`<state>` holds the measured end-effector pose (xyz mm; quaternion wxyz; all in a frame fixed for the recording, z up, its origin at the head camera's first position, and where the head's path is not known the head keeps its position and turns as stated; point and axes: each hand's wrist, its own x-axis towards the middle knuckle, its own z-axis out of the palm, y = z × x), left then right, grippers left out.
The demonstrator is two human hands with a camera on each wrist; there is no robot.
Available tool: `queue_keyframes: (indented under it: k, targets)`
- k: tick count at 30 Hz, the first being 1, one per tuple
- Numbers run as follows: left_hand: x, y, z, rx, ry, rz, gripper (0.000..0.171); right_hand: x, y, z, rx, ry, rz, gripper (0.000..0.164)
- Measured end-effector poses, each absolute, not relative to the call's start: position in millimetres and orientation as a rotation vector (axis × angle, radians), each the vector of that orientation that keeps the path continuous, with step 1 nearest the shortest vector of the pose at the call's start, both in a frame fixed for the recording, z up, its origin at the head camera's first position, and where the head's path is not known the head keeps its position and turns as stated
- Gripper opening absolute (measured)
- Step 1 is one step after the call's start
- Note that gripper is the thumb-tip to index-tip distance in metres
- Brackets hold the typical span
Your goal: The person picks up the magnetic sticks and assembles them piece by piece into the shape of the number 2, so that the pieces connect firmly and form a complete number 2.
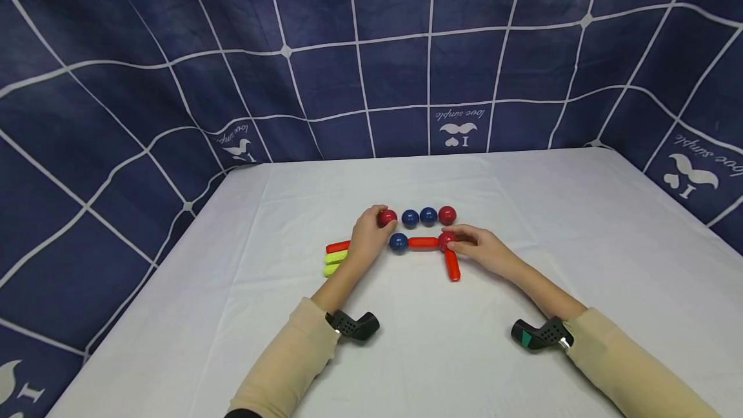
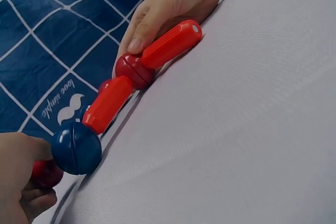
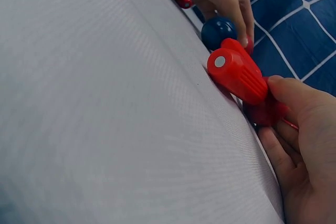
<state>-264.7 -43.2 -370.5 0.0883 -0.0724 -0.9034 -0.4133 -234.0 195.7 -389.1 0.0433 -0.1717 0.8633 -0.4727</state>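
Note:
My left hand (image 1: 369, 235) holds a red ball (image 1: 387, 217) at the left end of a row of balls. My right hand (image 1: 484, 249) pinches another red ball (image 1: 446, 241), which joins two red rods. One red rod (image 1: 424, 242) runs left from it to a blue ball (image 1: 398, 242); the other red rod (image 1: 453, 266) points toward me. In the left wrist view the joined piece lies on the cloth, its blue ball (image 2: 76, 148) close to my left fingers. The right wrist view shows the near rod's pale end disc (image 3: 220, 61).
Behind the joined piece stand two blue balls (image 1: 428, 217) and a red ball (image 1: 447, 215). Left of my left hand lie a red rod (image 1: 338, 247) and yellow-green rods (image 1: 335, 257), partly hidden. A white cloth (image 1: 406, 353) covers the table; a dark blue checked curtain (image 1: 395, 76) hangs behind.

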Motion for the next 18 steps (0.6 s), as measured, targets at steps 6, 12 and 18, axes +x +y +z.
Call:
queue_keyframes:
  k: [6, 12, 18]
  targets:
    - [-258.0, -36.7, -361.5, -0.277, -2.662, -1.288, 0.040, -233.0, 196.6, -387.9, -0.525, 2.646, -1.430, 0.044]
    - [-247.0, -31.7, -352.5, -0.481, -2.669, -1.375, 0.038, -233.7, 196.4, -388.0, -0.528, 2.643, -1.421, 0.045]
    - [-226.3, -24.7, -343.9, -0.685, -2.719, -1.460, 0.037, -233.8, 195.4, -388.6, -0.541, 2.642, -1.419, 0.046]
